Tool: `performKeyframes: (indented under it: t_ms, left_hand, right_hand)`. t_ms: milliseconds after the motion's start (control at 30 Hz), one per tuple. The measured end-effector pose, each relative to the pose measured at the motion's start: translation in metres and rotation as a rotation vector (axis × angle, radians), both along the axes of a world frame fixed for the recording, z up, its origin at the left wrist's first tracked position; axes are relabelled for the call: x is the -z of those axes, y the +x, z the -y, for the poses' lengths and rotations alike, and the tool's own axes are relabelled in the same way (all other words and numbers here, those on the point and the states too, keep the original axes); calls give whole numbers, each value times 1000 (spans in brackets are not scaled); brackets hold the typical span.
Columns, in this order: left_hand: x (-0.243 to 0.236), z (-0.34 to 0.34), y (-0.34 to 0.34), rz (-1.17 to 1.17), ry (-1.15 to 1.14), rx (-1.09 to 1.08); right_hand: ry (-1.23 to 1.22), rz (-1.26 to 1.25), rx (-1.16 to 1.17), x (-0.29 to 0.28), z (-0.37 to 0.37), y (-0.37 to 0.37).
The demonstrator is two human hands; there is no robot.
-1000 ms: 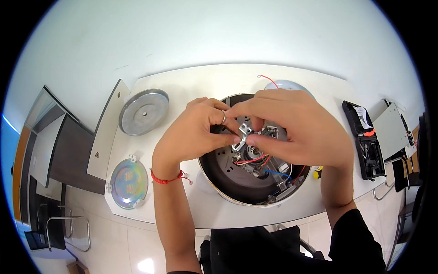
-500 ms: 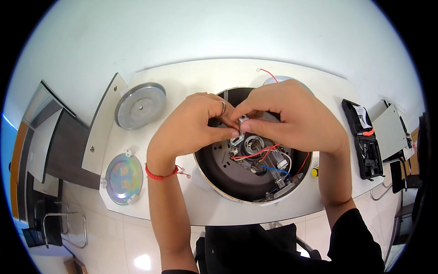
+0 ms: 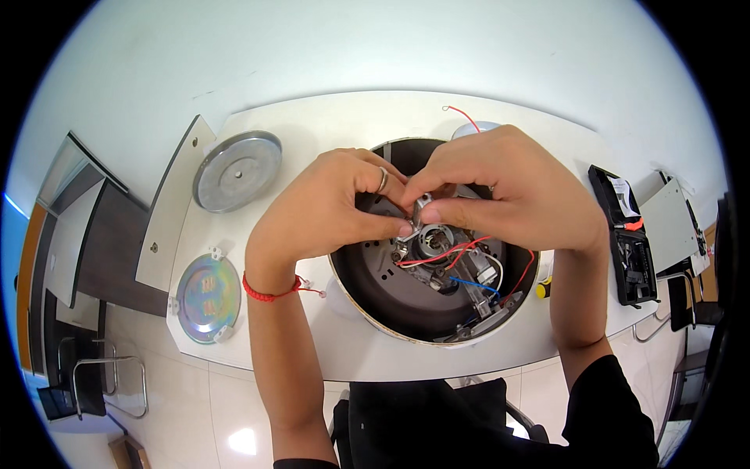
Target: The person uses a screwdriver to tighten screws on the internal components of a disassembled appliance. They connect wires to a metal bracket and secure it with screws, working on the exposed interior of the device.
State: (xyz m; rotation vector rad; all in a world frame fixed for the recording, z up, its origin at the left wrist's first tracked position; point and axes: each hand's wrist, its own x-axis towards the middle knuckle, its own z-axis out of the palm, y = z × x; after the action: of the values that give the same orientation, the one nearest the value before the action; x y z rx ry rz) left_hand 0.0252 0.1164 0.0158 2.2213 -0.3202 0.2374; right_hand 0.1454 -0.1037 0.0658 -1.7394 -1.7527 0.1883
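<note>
Over a round dark metal housing [image 3: 375,301], both my hands meet at a small silvery metal bracket [image 3: 423,205]. My left hand [image 3: 332,203], with a ring on it and a red cord bracelet at the wrist, pinches its lower left end between thumb and fingers. The thumb and forefinger of my right hand [image 3: 500,191] close on its upper right end. Beneath my fingertips lie a round metal socket-like part [image 3: 435,241], red wires [image 3: 449,258], a white wire and a blue wire [image 3: 469,284]. My hands hide the back of the housing.
A grey metal lid [image 3: 248,184] lies at the table's back left, an iridescent round plate with white tabs [image 3: 226,293] nearer me. On the right are an open black tool case [image 3: 625,250] and a small yellow-and-black object [image 3: 543,289]. Behind my right hand, a red wire [image 3: 465,116] sticks up beside a pale round part.
The metal bracket has turned slightly between my fingertips. My right hand has shifted a little to the right, while my left keeps its pinch. The whole view has moved slightly.
</note>
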Motion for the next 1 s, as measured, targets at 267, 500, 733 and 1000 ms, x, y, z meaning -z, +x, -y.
performKeyframes:
  t_ms: [267,500,733,1000]
  left_hand:
    - [-4,-8,-10,169,163,-46]
    - [-7,8,-21,139,325,-71]
    - [-5,9,-17,68,303,-37]
    - [-7,9,-18,72,289,-13]
  right_hand:
    - [129,23,58,-12,22,14]
    - [190,56,98,-24,37,13]
    - [245,56,67,-22,37,14]
    - [249,13,42,-20,31,9]
